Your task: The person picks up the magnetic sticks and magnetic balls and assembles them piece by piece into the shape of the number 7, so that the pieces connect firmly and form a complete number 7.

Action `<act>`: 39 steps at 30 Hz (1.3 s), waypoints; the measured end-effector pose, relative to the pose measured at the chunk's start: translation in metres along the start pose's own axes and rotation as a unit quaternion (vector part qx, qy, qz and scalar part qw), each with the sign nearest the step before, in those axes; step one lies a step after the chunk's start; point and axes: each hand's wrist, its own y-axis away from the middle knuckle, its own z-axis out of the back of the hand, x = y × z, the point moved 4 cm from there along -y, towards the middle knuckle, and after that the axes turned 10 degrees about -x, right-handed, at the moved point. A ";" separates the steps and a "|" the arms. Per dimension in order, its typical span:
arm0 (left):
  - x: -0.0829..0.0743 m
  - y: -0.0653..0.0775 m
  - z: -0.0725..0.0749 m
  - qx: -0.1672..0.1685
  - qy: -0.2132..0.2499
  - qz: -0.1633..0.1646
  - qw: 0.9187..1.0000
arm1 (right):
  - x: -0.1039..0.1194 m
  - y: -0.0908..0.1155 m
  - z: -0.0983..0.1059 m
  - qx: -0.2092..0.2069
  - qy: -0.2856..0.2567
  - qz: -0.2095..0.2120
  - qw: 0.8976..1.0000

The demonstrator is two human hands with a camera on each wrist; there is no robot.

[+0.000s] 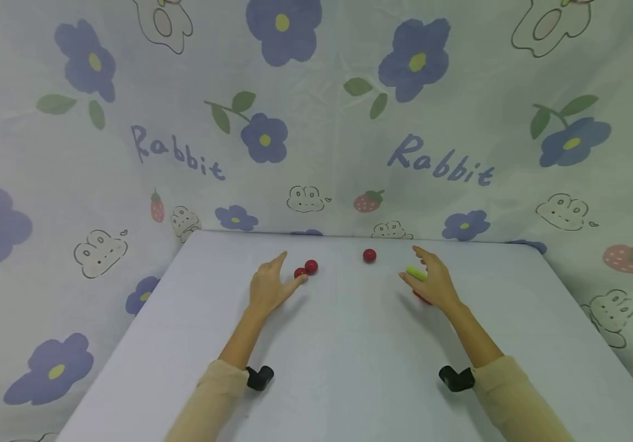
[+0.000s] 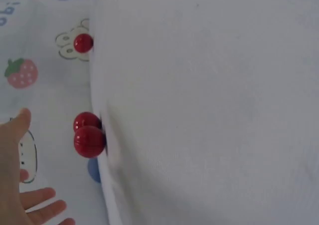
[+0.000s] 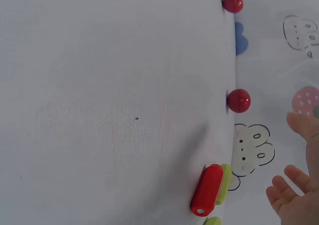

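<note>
My left hand (image 1: 268,288) hovers over the table's left part, thumb and fingers spread, nothing held. Just beyond its thumb lie two glossy red balls (image 1: 311,266) close together, the nearer one partly covered by the thumb in the head view. Both balls (image 2: 89,141) show fully in the left wrist view, one overlapping the other. My right hand (image 1: 436,283) is also spread and holds nothing. Below it lie a red elongated piece (image 3: 208,190) with a small round end mark and a yellow-green piece (image 3: 223,184), both partly hidden by that hand in the head view.
A third red ball (image 1: 369,255) lies near the table's back edge, between the hands. Part of another yellow-green thing (image 3: 213,221) shows at the right wrist view's bottom. A patterned cloth (image 1: 327,129) hangs behind the white table (image 1: 344,368).
</note>
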 end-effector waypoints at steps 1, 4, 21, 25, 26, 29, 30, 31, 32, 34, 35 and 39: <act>0.000 0.000 -0.002 0.007 0.001 0.001 1.000 | 0.000 -0.001 -0.001 -0.001 -0.004 0.001 1.000; 0.002 0.001 -0.009 0.030 0.005 0.011 0.999 | -0.001 -0.002 -0.003 0.002 -0.007 0.002 1.000; 0.014 0.002 -0.034 0.053 0.077 0.044 0.995 | -0.019 0.020 0.003 0.007 -0.004 -0.029 1.000; 0.017 0.001 -0.038 0.050 0.107 0.050 0.992 | -0.025 0.026 0.005 0.008 -0.006 -0.033 0.999; 0.018 0.001 -0.039 0.050 0.117 0.056 0.990 | -0.027 0.027 0.005 0.007 -0.005 -0.033 0.999; 0.020 0.001 -0.042 0.050 0.150 0.073 0.985 | -0.029 0.031 0.007 0.002 -0.004 -0.026 1.000; 0.020 0.001 -0.043 0.049 0.160 0.077 0.983 | -0.030 0.032 0.007 0.000 -0.005 -0.024 1.000; 0.021 0.001 -0.044 0.048 0.168 0.078 0.982 | -0.030 0.034 0.007 0.000 -0.006 -0.022 1.000; 0.021 0.001 -0.045 0.047 0.179 0.082 0.979 | -0.030 0.035 0.008 -0.001 -0.006 -0.021 1.000; 0.021 0.002 -0.046 0.041 0.201 0.084 0.975 | -0.030 0.038 0.008 0.001 -0.005 -0.021 1.000; 0.022 0.002 -0.047 0.039 0.210 0.085 0.973 | -0.031 0.038 0.008 0.003 -0.005 -0.021 1.000; 0.022 0.003 -0.050 0.034 0.247 0.102 0.963 | -0.034 0.042 0.008 0.008 0.000 -0.027 1.000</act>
